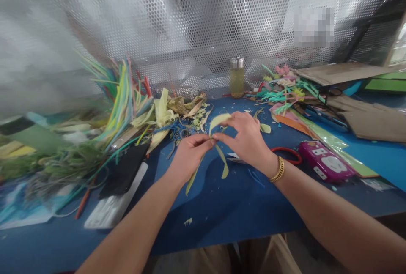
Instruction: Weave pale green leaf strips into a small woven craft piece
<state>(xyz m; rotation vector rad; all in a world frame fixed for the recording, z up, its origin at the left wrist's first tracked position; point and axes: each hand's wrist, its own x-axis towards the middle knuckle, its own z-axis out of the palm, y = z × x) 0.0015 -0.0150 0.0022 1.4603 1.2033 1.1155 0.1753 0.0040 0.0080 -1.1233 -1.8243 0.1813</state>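
Over the blue table, both my hands meet at a pinch on pale green strips of corn husk (pixel 218 119). One strip curls up above the fingers, and two ends hang below them. My left hand (pixel 187 155) has thumb and forefinger closed on the crossing point. From the other side, my right hand (pixel 249 138), with a gold bracelet at the wrist, pinches the same spot; its palm side is hidden. Red-handled scissors (pixel 288 154) lie partly under my right hand and wrist. Dried husks (pixel 163 111) are heaped beyond my left hand.
Coloured stems (pixel 122 100) and greenery crowd the left, near a black phone (pixel 125 172). A lidded bottle (pixel 237 79) stands by the perforated metal screen (pixel 177 16). On the right are a purple case (pixel 326 162), cardboard (pixel 374 115), glasses (pixel 323 115) and coloured sheets.
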